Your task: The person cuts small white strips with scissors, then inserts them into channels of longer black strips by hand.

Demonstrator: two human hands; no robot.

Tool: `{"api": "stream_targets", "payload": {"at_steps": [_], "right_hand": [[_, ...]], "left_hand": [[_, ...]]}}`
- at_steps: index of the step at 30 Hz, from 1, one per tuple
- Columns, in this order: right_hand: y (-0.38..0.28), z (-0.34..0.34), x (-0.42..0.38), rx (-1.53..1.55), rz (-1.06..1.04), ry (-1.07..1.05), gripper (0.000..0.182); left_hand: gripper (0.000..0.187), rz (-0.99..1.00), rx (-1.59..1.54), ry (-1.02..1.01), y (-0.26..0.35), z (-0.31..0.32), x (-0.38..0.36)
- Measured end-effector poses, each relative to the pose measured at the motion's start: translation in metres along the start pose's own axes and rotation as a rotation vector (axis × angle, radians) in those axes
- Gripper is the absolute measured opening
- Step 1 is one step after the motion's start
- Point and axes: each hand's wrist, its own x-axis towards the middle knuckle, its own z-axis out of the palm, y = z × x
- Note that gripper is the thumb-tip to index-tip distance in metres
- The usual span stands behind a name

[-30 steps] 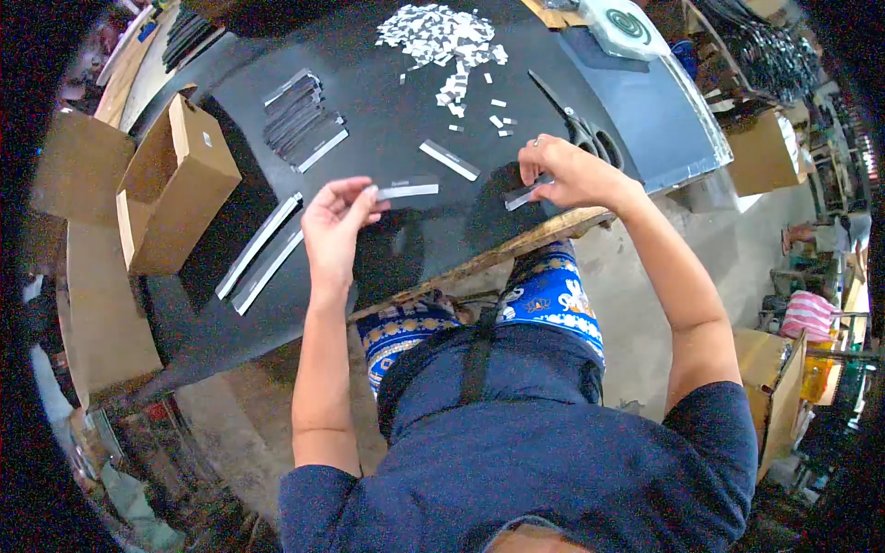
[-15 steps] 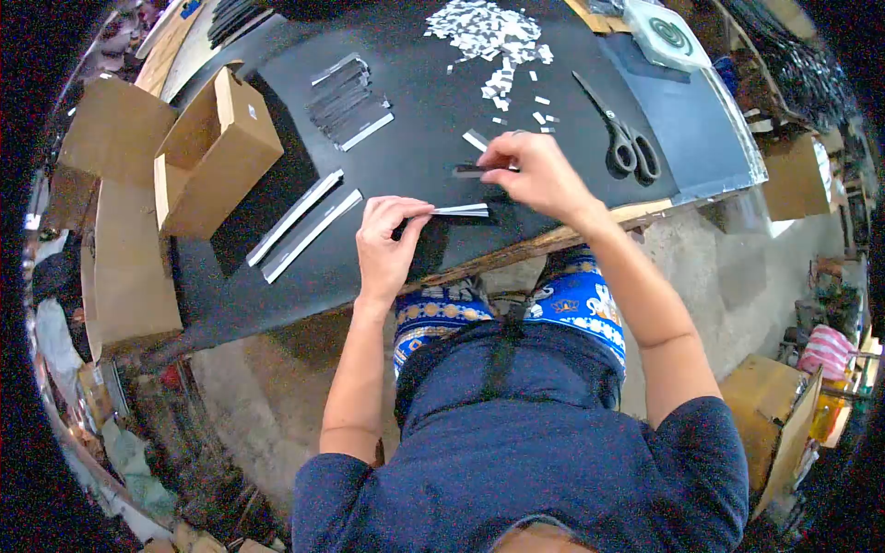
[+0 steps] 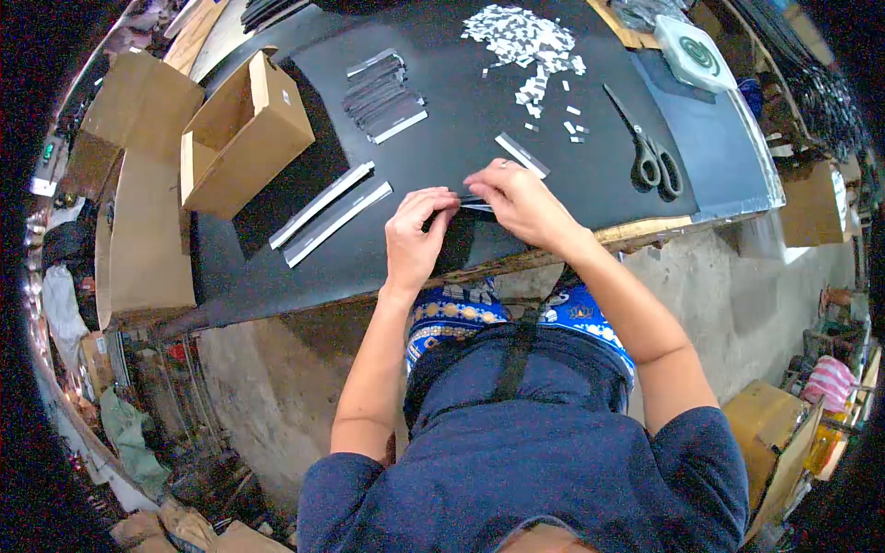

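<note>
Far left, raised cardboard flaps (image 3: 143, 217) at the table edge. Right of them, open-topped cardboard box (image 3: 263, 152), standing tilted-looking on the black tabletop (image 3: 452, 83). Next, two long black-and-white strips (image 3: 339, 224) side by side, slanted, slightly apart. Beyond them, a stack of dark strips (image 3: 383, 103), overlapping, white edge on the nearest.

Left hand (image 3: 419, 235) near the table's front edge, thumb and fingertips pinched on short dark-and-white strips (image 3: 477, 205). These strips sit between the two hands, just above the tabletop; exact count hidden by fingers. Right hand (image 3: 524, 201) just beside the left, thumb and fingers also pinched on the strips, fingertips nearly meeting the left's.

Just beyond the right hand, a loose black-and-white label strip (image 3: 522, 155), flat. Farther back, a heap of small white cut pieces (image 3: 521, 37), a few scattered nearer. Right: black-handled scissors (image 3: 651, 157), blades partly open or closed, cannot tell. Far right, blue-grey sheet (image 3: 719, 157); clear plastic container (image 3: 691, 78) with green coil (image 3: 699, 55) at its back.
</note>
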Motion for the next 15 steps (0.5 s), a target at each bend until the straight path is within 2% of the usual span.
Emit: {"api": "stream_targets", "payload": {"at_steps": [2,3,5,6,8,9,11,15], "right_hand": [[0.001,0.006,-0.007,0.259,0.13,0.251,0.024],[0.0,0.009,-0.011,0.259,0.131,0.252,0.024],[-0.004,0.016,-0.018,0.527,0.197,0.469,0.029],[-0.003,0.021,-0.019,0.53,0.204,0.471,0.029],[-0.004,0.029,-0.02,0.785,0.232,0.556,0.034],[-0.005,0.03,-0.02,0.79,0.238,0.558,0.034],[-0.008,0.032,-0.017,0.882,0.256,0.609,0.037],[-0.01,0.039,-0.014,0.867,0.224,0.652,0.04]], "left_hand": [[0.015,0.0,0.046,0.011,0.003,0.0,0.001],[0.015,0.001,0.046,0.009,0.003,0.001,0.001],[0.024,-0.022,0.037,0.019,0.002,0.002,-0.001],[0.024,-0.025,0.038,0.012,0.002,0.003,-0.001],[0.034,-0.107,-0.036,0.017,0.002,0.006,-0.001],[0.034,-0.111,-0.033,0.011,0.003,0.006,0.0],[0.046,-0.036,0.06,-0.031,0.005,0.006,0.002],[0.041,-0.036,0.093,-0.038,0.012,0.007,0.006]]}}
